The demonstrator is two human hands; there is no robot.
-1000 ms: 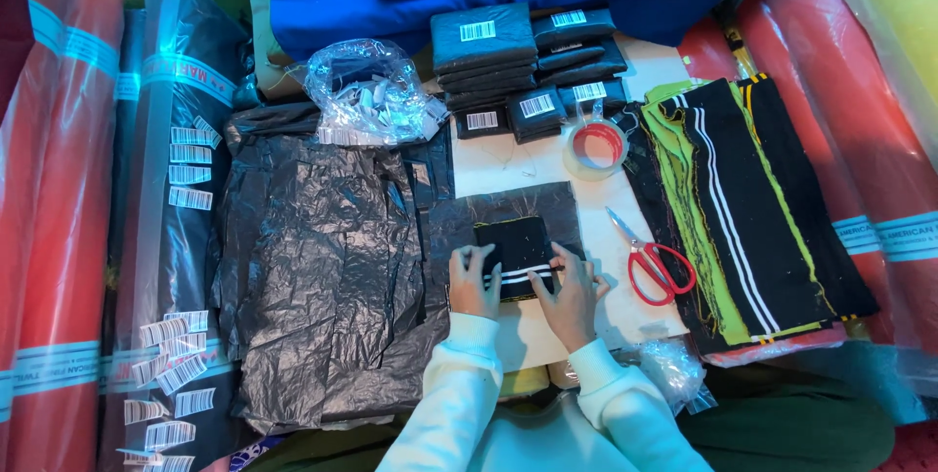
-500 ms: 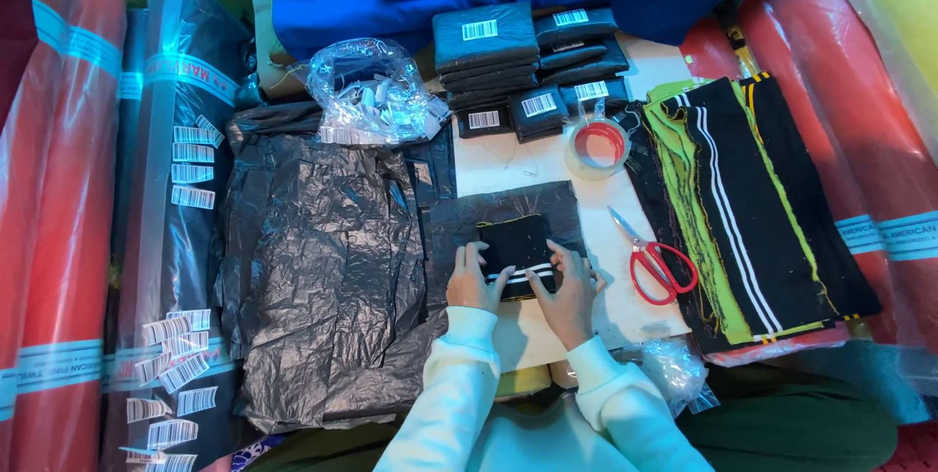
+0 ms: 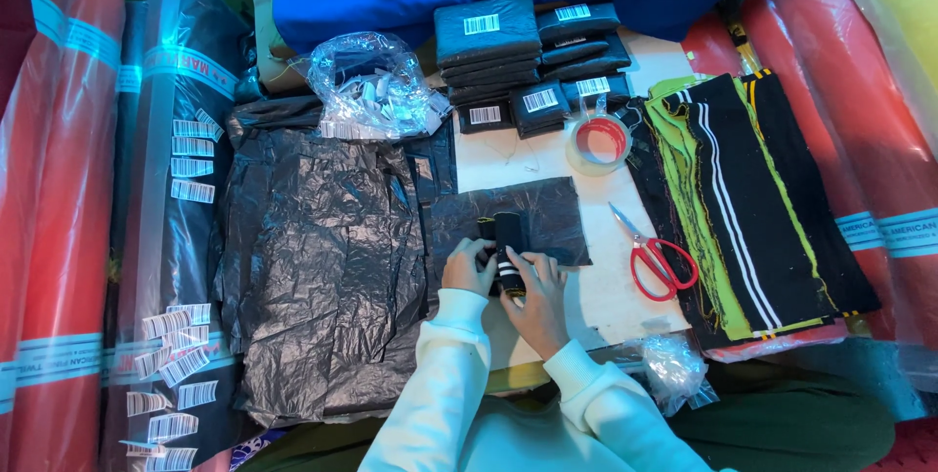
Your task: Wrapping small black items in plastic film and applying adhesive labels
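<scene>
A small black fabric piece with white stripes [image 3: 507, 237] is folded into a narrow upright strip on a black plastic bag [image 3: 547, 213] that lies flat on the white table. My left hand [image 3: 469, 265] grips the strip's lower left side. My right hand [image 3: 533, 281] presses against its lower right side, fingers curled round it. Both sleeves are white.
Red-handled scissors [image 3: 650, 252] lie to the right. A stack of black, green and striped fabric [image 3: 743, 198] lies further right. A tape roll [image 3: 597, 143] and labelled black packets [image 3: 486, 37] lie behind. Crumpled black bags [image 3: 322, 257] lie left; fabric rolls flank both sides.
The flat square fabric piece has been folded inwards into a narrow strip. Both hands have moved closer together around it.
</scene>
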